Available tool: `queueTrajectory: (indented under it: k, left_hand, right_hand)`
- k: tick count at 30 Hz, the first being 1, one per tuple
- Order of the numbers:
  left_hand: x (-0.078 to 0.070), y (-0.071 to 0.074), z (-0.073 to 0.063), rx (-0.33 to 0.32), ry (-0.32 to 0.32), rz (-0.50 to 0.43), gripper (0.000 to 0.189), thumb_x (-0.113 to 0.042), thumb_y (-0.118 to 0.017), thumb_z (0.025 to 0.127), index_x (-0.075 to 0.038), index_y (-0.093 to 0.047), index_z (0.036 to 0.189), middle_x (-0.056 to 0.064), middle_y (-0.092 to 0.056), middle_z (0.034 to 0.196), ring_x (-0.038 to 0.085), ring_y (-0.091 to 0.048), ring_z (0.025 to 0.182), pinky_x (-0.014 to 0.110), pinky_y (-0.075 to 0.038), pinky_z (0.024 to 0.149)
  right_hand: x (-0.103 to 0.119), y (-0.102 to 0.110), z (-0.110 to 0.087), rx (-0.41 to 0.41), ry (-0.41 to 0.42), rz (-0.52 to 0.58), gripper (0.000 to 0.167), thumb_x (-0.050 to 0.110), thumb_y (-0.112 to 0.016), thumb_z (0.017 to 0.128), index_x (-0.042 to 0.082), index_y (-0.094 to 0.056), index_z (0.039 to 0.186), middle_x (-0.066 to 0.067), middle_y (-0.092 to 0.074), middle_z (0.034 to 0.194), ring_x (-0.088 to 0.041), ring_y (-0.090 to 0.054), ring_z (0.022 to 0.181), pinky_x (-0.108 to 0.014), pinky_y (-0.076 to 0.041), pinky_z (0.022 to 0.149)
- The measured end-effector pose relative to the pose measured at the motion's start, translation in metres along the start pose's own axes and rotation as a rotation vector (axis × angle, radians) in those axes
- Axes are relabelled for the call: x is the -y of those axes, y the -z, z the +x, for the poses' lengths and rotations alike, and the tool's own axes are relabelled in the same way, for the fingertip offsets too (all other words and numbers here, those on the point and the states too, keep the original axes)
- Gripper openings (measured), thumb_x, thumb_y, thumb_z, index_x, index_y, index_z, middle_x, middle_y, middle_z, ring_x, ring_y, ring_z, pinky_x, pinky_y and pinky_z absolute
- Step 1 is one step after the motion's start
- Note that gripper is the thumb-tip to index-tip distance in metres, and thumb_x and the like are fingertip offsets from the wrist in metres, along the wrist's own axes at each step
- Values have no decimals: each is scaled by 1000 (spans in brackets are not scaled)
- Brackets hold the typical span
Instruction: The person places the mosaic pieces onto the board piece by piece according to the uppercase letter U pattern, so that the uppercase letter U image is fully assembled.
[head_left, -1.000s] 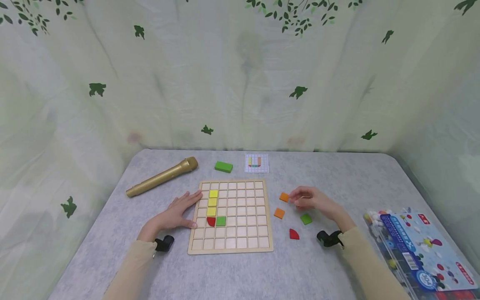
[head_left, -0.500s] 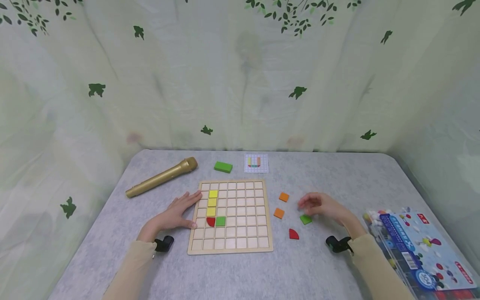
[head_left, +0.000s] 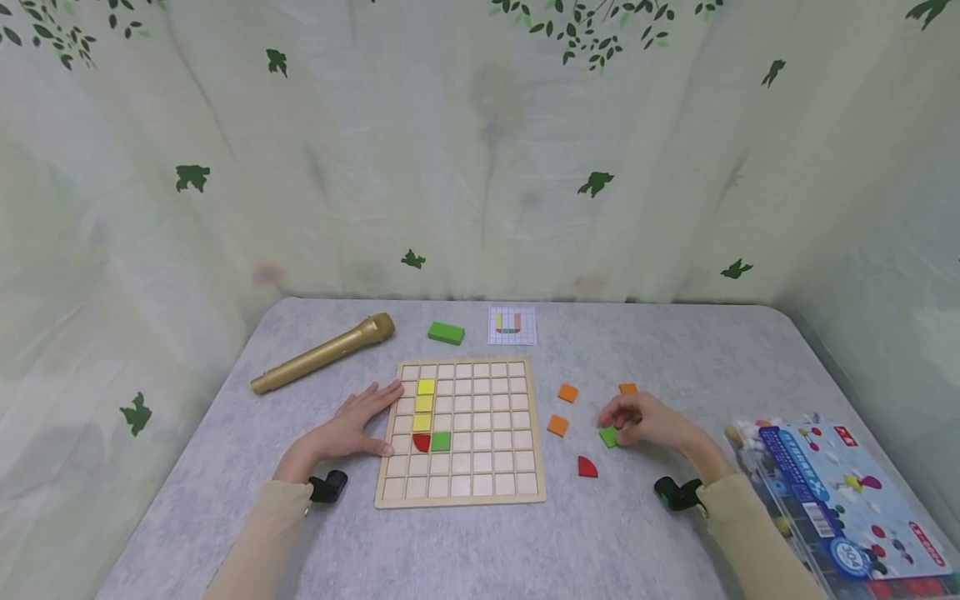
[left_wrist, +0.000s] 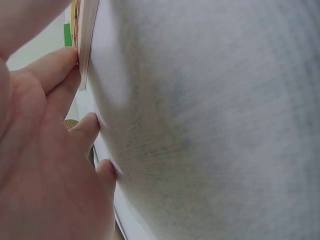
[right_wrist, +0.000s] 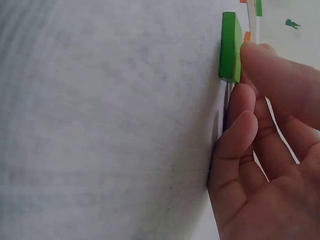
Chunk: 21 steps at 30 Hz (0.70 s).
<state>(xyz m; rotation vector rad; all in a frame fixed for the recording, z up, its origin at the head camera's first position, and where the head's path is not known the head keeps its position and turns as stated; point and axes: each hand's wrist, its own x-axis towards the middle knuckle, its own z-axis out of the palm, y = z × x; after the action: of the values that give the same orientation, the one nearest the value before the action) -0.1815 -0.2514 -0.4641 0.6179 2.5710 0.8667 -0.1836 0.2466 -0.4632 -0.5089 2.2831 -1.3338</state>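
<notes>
A wooden grid board (head_left: pixel 461 503) lies flat on the table. Along one column sit several yellow square tiles (head_left: pixel 424 403), with a red quarter-round tile (head_left: pixel 422 442) below them and a green square tile (head_left: pixel 441 442) beside that. My left hand (head_left: pixel 358 423) rests spread against the board's left edge, thumb and fingertips touching it. Right of the board, my right hand (head_left: pixel 648 421) has thumb and curled fingers at the edges of a loose green square tile (right_wrist: pixel 230 47). Near it lie orange square tiles (head_left: pixel 557 426) and a loose red quarter-round tile (head_left: pixel 587 467).
A small pattern card (head_left: pixel 512 326) and a green block (head_left: pixel 446 333) lie behind the board. To the left is a gold microphone (head_left: pixel 322 354). A clear box with a blue printed cover (head_left: pixel 862 500) stands at the right front.
My right hand has drawn right and back from an orange tile, then come down at the loose green tile. Another orange tile now shows behind it. The left hand stays put.
</notes>
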Motion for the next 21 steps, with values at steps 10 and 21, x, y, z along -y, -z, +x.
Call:
queueTrajectory:
  k: [10, 21]
  left_hand:
    - [-1, 1, 0, 3, 7, -5, 100, -38, -78, 77, -4, -21, 152, 18, -15, 157, 44, 2, 142, 60, 4, 110]
    - [0, 1, 0, 6, 14, -1, 100, -40, -77, 77, -6, -21, 152, 17, -15, 157, 43, 2, 142, 60, 5, 110]
  right_hand:
    - [3, -6, 6, -31, 0, -95, 22, -13, -65, 76, 2, -65, 92, -4, -59, 85, -21, -51, 80, -27, -47, 69]
    - [20, -11, 16, 98, -4, 27, 13, 5, -65, 88, 2, -63, 100, -9, -60, 91, -24, -52, 84, -29, -48, 73]
